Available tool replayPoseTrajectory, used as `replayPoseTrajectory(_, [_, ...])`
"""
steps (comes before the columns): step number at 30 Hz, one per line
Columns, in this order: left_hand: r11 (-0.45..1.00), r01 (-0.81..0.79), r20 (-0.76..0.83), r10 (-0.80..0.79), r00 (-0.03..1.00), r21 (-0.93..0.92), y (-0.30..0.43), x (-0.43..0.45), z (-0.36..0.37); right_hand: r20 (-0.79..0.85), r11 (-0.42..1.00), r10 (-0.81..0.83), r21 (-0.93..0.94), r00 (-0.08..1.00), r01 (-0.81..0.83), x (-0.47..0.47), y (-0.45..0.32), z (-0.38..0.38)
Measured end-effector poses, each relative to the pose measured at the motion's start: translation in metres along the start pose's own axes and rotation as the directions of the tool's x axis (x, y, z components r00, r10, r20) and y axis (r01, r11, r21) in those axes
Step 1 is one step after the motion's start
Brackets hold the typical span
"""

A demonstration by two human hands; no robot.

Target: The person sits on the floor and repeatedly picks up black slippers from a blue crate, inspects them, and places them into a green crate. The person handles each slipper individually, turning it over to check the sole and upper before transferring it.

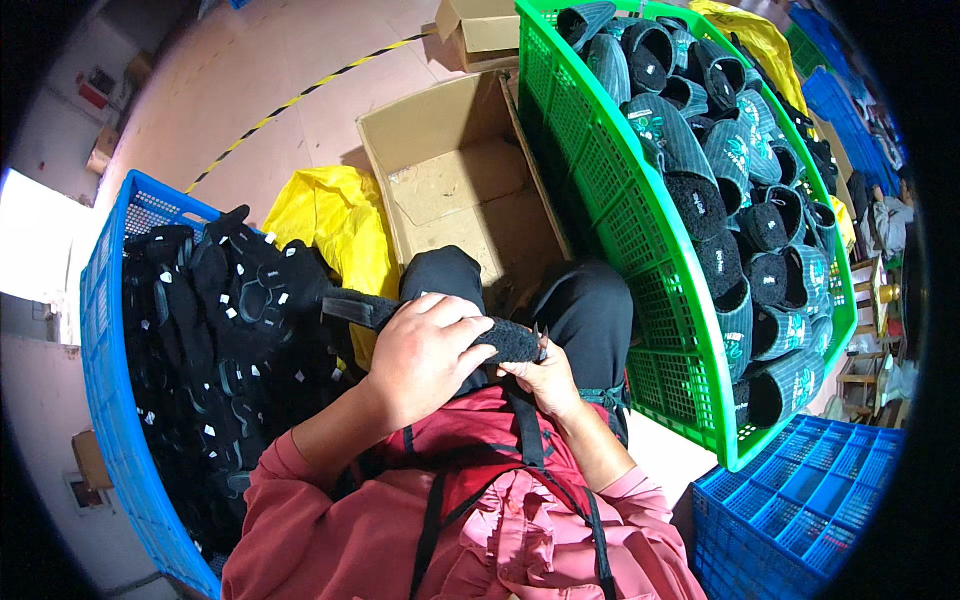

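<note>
A black fuzzy slipper [510, 342] with a grey striped strip at its left end lies across my lap, over my black trousers. My left hand [427, 352] grips it from above, fingers spread over the fabric. At the slipper's right end is my right hand [551, 379], holding small thread snips [541, 341] whose pointed blades stick up past the fingers. The snips' handles are hidden in that hand. My right fingertips touch the slipper's edge.
Left stands a blue plastic crate [105, 315] heaped with black slippers [217, 300] bearing white tags. A green basket [622, 187] of grey striped slippers [727, 150] stands right. Ahead are an open cardboard box [442, 184] and a yellow sack [330, 217]; another blue crate [795, 480] sits lower right.
</note>
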State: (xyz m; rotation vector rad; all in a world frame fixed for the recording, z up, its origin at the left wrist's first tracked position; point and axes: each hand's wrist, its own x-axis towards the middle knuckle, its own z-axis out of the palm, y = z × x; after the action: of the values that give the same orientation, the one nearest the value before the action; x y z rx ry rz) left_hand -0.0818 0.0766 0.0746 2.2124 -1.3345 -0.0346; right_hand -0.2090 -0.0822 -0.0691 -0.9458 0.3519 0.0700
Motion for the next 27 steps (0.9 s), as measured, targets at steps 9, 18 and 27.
replayPoseTrajectory(9, [0.996,0.045,-0.014,-0.047,0.999,-0.075,-0.008,0.013,0.012,-0.029,0.996,-0.046,-0.078,0.999,0.044,-0.007,-0.006,0.001])
replayPoseTrajectory(18, [0.999,0.006,-0.013,-0.006,1.000,0.040,-0.002,0.022,0.023,-0.004,0.923,0.015,-0.385,1.000,-0.015,-0.027,-0.069,-0.022])
replayPoseTrajectory(27, [0.997,-0.011,-0.050,0.015,0.999,0.075,-0.001,0.025,0.032,0.184,0.779,-0.137,-0.587,0.973,0.220,-0.013,-0.091,-0.005])
